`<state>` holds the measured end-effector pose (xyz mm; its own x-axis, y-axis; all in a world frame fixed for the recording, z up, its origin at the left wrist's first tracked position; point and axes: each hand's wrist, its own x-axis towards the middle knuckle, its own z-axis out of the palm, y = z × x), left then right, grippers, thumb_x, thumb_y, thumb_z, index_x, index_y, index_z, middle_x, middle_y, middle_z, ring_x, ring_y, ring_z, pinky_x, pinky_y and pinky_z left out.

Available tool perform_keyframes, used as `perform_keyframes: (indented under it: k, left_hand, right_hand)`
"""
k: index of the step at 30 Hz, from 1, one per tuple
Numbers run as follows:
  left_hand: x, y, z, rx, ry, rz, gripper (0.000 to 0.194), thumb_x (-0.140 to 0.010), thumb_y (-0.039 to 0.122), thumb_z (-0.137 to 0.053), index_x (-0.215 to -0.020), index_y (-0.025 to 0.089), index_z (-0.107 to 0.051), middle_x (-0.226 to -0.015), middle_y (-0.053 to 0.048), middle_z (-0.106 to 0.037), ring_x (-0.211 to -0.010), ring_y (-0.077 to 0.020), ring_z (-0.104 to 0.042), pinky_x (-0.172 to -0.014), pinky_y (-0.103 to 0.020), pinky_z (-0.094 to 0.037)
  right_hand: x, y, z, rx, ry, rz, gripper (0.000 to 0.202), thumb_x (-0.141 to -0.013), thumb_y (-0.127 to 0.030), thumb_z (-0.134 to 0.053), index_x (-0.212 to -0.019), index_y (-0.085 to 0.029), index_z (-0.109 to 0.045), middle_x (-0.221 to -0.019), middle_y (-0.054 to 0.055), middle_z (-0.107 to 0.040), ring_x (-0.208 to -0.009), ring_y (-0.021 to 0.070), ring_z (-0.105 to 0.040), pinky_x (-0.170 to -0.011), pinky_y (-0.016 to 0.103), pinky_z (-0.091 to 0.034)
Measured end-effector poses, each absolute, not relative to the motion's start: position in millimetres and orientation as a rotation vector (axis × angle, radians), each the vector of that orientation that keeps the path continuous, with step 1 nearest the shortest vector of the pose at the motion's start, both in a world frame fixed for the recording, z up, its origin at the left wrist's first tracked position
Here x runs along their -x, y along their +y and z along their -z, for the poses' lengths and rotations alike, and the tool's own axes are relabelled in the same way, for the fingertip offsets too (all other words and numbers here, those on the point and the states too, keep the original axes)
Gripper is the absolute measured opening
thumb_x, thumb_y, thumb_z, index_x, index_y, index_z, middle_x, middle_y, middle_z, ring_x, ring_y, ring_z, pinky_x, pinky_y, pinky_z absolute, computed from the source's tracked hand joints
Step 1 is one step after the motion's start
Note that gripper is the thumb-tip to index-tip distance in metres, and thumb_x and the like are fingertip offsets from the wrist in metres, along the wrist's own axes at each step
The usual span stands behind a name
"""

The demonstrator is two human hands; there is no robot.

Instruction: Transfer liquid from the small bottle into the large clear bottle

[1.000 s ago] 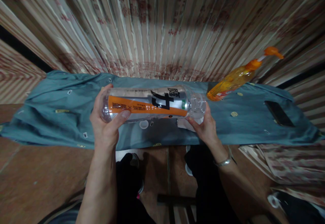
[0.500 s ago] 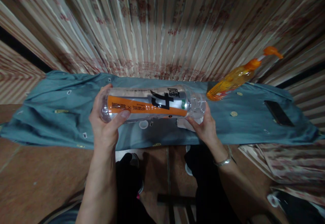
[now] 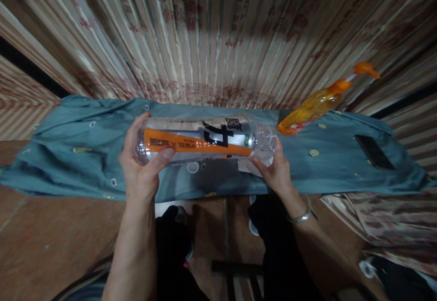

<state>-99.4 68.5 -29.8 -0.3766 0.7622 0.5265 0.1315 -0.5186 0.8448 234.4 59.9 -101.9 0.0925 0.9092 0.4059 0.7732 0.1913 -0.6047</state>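
A clear plastic bottle (image 3: 198, 137) with a silver and orange label lies sideways in the air between my hands, above a cloth-covered surface. Its base is in my left hand (image 3: 141, 160), thumb along the near side and the other fingers hidden behind. My right hand (image 3: 275, 164) grips the neck end with thumb and fingers. Under the bottle, a small white round cap (image 3: 193, 167) lies on the teal cloth (image 3: 307, 173). A pale flat piece (image 3: 251, 167), perhaps paper, shows beside my right thumb.
An orange pump bottle (image 3: 310, 107) stands at the back right of the cloth. A dark phone (image 3: 373, 151) lies near the right end. Behind the surface hangs a pleated patterned curtain (image 3: 211, 41). My legs and shoes are below the front edge.
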Motion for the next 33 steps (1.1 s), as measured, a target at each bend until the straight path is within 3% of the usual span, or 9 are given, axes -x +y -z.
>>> perform_keyframes:
  k: [4, 13, 18, 33]
  left_hand:
    - [98.9, 68.4, 29.7, -1.42, 1.168, -1.952, 0.071, -0.063, 0.054, -0.092, -0.127, 0.029, -0.075, -0.111, -0.001, -0.073, -0.096, -0.0192, -0.067, -0.087, -0.031, -0.054]
    - [97.9, 67.7, 24.7, -1.371, 1.08, -1.972, 0.071, -0.056, 0.044, -0.097, -0.123, 0.031, -0.079, -0.102, 0.003, -0.076, -0.087, -0.0126, -0.066, -0.078, -0.023, -0.052]
    - [98.4, 68.2, 25.0, -1.34, 1.081, -1.971, 0.074, -0.052, 0.044, -0.099, -0.122, 0.03, -0.079, -0.103, 0.003, -0.077, -0.088, -0.0132, -0.067, -0.079, -0.023, -0.052]
    - [98.6, 67.5, 26.2, -1.422, 1.115, -1.973, 0.07, -0.061, 0.046, -0.094, -0.126, 0.028, -0.077, -0.108, 0.001, -0.075, -0.094, -0.0152, -0.067, -0.084, -0.026, -0.052]
  right_hand:
    - [-235.2, 59.9, 103.6, 1.588, -1.715, -0.207, 0.097, -0.087, -0.059, -0.071, -0.165, -0.019, -0.028, -0.159, 0.02, -0.056, -0.144, 0.0388, -0.059, -0.115, 0.059, -0.054]
    - [-234.0, 61.2, 104.6, 1.577, -1.695, -0.21, 0.096, -0.088, -0.061, -0.07, -0.163, -0.016, -0.03, -0.16, 0.022, -0.055, -0.143, 0.0385, -0.06, -0.115, 0.058, -0.054]
    - [-233.4, 60.4, 103.6, 1.587, -1.688, -0.225, 0.097, -0.087, -0.058, -0.072, -0.164, -0.018, -0.029, -0.159, 0.021, -0.057, -0.142, 0.0396, -0.06, -0.115, 0.06, -0.054]
    - [-233.8, 60.5, 104.1, 1.585, -1.707, -0.204, 0.096, -0.089, -0.06, -0.07, -0.164, -0.017, -0.028, -0.158, 0.021, -0.058, -0.142, 0.0378, -0.061, -0.114, 0.057, -0.055]
